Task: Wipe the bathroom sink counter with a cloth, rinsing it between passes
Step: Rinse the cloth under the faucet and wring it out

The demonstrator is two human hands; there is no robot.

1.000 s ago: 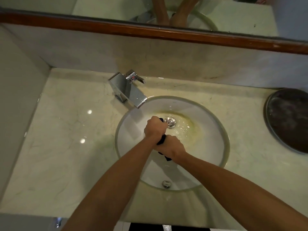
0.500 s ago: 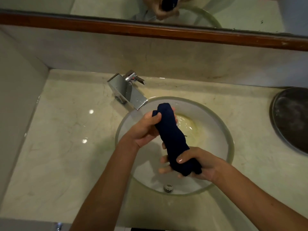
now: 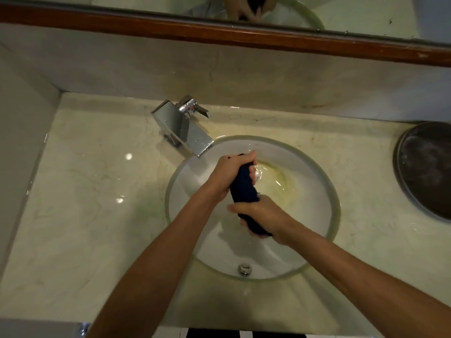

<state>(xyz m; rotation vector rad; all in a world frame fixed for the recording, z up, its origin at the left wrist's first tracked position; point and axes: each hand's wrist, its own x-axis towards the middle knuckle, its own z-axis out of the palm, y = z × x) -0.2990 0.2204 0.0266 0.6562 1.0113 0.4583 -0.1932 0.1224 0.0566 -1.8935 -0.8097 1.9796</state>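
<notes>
A dark blue cloth [image 3: 244, 189], rolled into a thick twist, hangs over the round white sink bowl [image 3: 314, 191]. My left hand [image 3: 229, 174] grips its upper end, close to the tap's spout. Its lower end is wrapped in my right hand [image 3: 261, 215], fingers curled round it. Water lies around the drain, which is hidden behind the hands. The pale marble counter [image 3: 97, 203] surrounds the bowl.
A chrome tap [image 3: 183, 129] with a lever stands at the bowl's back left. A dark round tray [image 3: 429, 167] sits on the counter at the far right. A wood-framed mirror [image 3: 219, 32] runs along the back wall. A side wall closes the left.
Both hands lifted the cloth from near the drain, stretched it out between them, then closed tighter on it; the visible length of cloth between the hands is shorter now.
</notes>
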